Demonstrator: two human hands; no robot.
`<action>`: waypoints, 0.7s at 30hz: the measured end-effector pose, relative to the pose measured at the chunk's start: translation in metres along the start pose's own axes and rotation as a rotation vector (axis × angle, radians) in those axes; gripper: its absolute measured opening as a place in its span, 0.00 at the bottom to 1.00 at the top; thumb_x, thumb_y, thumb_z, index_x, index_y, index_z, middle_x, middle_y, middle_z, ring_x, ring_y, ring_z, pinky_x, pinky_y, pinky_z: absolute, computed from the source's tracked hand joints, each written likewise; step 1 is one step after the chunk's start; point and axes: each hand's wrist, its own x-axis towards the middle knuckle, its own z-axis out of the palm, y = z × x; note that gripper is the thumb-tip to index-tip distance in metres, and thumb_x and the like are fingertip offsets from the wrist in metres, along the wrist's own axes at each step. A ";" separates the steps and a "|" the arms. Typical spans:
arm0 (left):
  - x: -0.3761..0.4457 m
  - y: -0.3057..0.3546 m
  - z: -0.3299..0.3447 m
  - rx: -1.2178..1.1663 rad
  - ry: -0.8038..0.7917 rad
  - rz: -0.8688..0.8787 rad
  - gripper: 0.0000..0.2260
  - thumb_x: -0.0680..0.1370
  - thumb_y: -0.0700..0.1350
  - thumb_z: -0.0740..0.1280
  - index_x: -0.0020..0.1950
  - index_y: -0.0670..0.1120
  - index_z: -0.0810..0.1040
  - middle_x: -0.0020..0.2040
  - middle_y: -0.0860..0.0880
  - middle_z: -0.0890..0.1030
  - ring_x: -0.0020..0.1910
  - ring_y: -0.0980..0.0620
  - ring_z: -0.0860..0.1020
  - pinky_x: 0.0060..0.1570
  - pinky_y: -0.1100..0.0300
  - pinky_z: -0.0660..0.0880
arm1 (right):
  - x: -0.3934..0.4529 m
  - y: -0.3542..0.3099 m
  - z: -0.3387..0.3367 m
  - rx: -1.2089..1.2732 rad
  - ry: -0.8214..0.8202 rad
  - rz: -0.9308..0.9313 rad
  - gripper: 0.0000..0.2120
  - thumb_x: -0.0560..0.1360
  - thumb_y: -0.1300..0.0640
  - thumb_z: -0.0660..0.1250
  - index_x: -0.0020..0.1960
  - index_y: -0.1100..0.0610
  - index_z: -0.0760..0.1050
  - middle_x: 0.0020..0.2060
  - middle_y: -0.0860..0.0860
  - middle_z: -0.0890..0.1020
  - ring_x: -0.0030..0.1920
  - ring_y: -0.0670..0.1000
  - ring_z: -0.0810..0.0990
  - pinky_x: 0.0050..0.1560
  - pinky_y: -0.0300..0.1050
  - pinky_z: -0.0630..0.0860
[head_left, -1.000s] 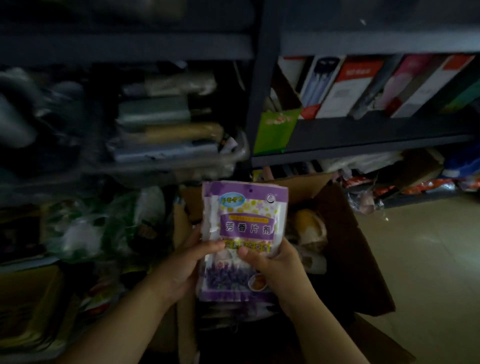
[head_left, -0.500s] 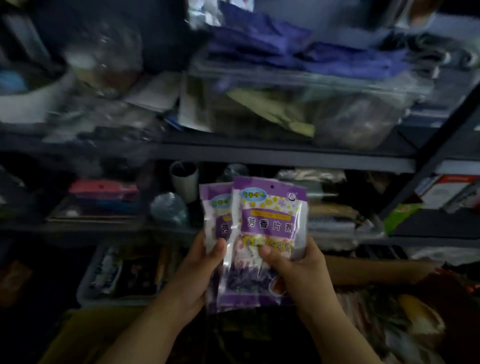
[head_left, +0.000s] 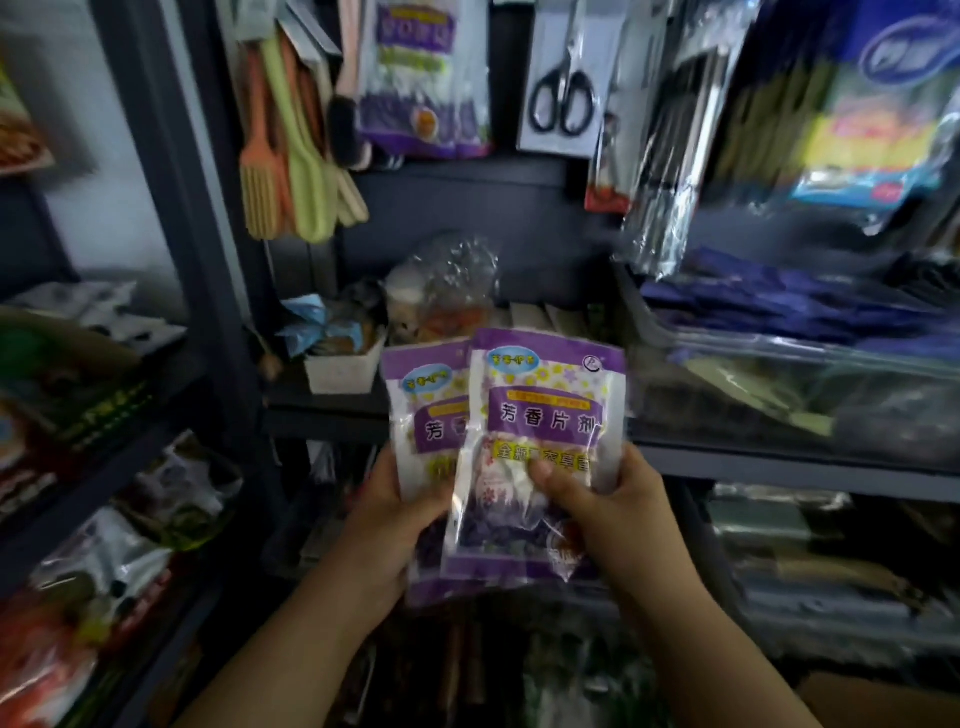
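A person is standing before a dark metal shelving rack (head_left: 171, 208) crowded with goods. Toward the left, a bunch of long plastic combs (head_left: 291, 171), one orange and at least one pale green, is hanging from the upper shelf, teeth pointing down.

Lower and nearer, the left hand (head_left: 392, 525) is gripping a flat, glossy purple-and-white plastic sachet (head_left: 423, 415), with the thumb lying on its front and the fingers curling behind. Overlapping it on the right is a second sachet (head_left: 545, 410) of the same kind. It is crinkled and shiny, printed with yellow flowers and Chinese characters, and lumpy purple and white contents are showing through its clear lower half. That makes two sachets in hand, both upright in front of the middle shelf and touching each other.

Above them, a third matching sachet (head_left: 423, 88) is hanging on the rack, blurred. Beside it, one pair of steel scissors with black loop handles (head_left: 563, 98) is hanging on a white card.

The right hand (head_left: 613, 512) is pinching the second sachet, thumb pressing its face and fingers wrapping behind. Further right, a clear plastic bin (head_left: 779, 364) is holding folded dark blue cloth.
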 end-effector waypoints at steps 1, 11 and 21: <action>0.003 0.007 -0.003 0.011 0.003 0.022 0.31 0.62 0.44 0.77 0.64 0.51 0.74 0.55 0.48 0.83 0.56 0.47 0.81 0.55 0.47 0.77 | 0.003 -0.005 0.004 -0.003 -0.009 -0.018 0.10 0.70 0.60 0.74 0.50 0.56 0.77 0.39 0.55 0.85 0.36 0.56 0.81 0.33 0.47 0.78; 0.033 0.081 -0.014 0.173 0.143 0.263 0.21 0.73 0.33 0.71 0.57 0.57 0.75 0.46 0.61 0.84 0.46 0.61 0.82 0.47 0.60 0.75 | 0.065 -0.063 0.013 -0.078 -0.119 -0.195 0.08 0.74 0.56 0.70 0.50 0.59 0.80 0.41 0.57 0.86 0.43 0.58 0.85 0.49 0.55 0.80; 0.063 0.131 -0.052 0.249 0.299 0.360 0.19 0.73 0.31 0.69 0.56 0.51 0.76 0.48 0.48 0.85 0.47 0.49 0.83 0.46 0.54 0.77 | 0.148 -0.148 0.056 -0.087 -0.201 -0.393 0.04 0.77 0.57 0.68 0.49 0.57 0.78 0.36 0.46 0.85 0.36 0.43 0.84 0.36 0.36 0.76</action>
